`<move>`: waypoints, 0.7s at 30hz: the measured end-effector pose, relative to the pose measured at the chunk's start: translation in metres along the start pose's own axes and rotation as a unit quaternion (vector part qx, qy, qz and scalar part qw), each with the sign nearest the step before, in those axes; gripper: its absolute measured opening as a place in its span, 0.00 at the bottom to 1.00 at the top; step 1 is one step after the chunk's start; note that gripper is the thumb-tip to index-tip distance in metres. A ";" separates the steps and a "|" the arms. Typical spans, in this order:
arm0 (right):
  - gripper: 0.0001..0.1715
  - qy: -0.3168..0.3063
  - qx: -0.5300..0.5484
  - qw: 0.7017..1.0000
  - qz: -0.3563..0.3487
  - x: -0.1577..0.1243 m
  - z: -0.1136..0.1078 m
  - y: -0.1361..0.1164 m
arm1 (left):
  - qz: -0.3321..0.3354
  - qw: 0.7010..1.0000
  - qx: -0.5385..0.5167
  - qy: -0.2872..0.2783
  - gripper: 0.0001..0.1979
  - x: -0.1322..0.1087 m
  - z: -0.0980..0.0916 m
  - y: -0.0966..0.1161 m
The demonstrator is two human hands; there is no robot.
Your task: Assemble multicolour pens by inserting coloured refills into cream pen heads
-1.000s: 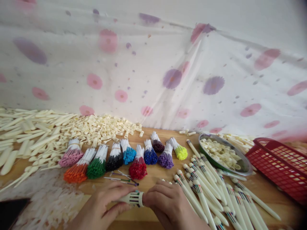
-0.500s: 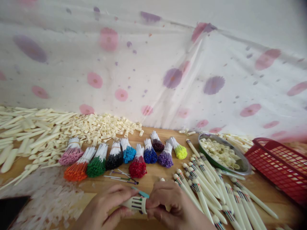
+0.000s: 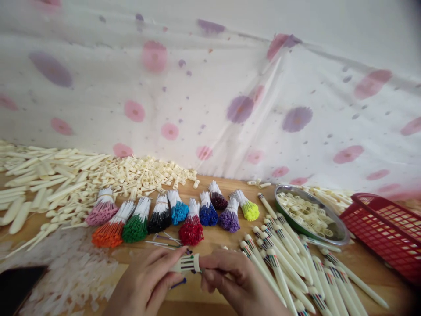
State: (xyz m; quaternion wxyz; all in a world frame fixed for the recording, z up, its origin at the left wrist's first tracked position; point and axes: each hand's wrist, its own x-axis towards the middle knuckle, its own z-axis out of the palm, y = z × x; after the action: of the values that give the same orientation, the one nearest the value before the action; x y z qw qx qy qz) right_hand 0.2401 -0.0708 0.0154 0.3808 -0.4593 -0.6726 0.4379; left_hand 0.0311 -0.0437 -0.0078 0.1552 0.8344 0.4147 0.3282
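Observation:
My left hand (image 3: 148, 278) is closed around a cream multicolour pen barrel (image 3: 188, 263), its slotted end pointing right. Dark and green bits show in the slots. My right hand (image 3: 232, 281) has thumb and forefinger pinched at the barrel's open end; what they grip is mostly hidden. A dark blue tip (image 3: 178, 283) sticks out below the barrel by my left thumb. Just beyond my hands lie a few loose refills (image 3: 162, 242). Behind them stand bundles of white refills with coloured ends, among them red (image 3: 191, 230), green (image 3: 136, 226) and orange (image 3: 108, 235).
Assembled cream pens (image 3: 284, 259) are heaped at right, below a metal bowl (image 3: 342, 235) of slotted parts and a red basket (image 3: 384, 235). Cream barrels and small parts (image 3: 154, 173) pile up at back left. Clear plastic bits (image 3: 75, 263) and a dark flat object (image 3: 19, 285) lie at left.
The barrel has turned in my hands, and a light blue piece above it is out of sight. A dark blue tip now shows below. The whole view has shifted slightly.

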 end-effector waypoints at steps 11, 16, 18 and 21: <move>0.16 0.010 0.176 0.972 0.155 0.007 0.013 0.004 | 0.082 0.992 0.071 0.070 0.13 0.005 0.002 0.004; 0.11 0.021 0.197 0.969 0.149 0.008 0.014 0.006 | 0.100 0.988 0.088 0.077 0.13 0.006 0.001 0.006; 0.09 0.045 0.186 0.975 0.115 0.007 0.018 0.015 | 0.100 0.988 0.088 0.082 0.13 0.007 0.001 0.005; 0.10 0.108 0.189 0.973 0.075 0.004 0.027 0.031 | 0.084 0.990 0.073 0.081 0.12 0.005 0.002 0.001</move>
State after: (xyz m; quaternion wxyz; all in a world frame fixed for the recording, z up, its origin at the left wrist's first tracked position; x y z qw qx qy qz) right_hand 0.2234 -0.0671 -0.0221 0.4970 -0.4726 -0.4962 0.5324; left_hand 0.0349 -0.0402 -0.0065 0.0319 0.8462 0.3766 0.3755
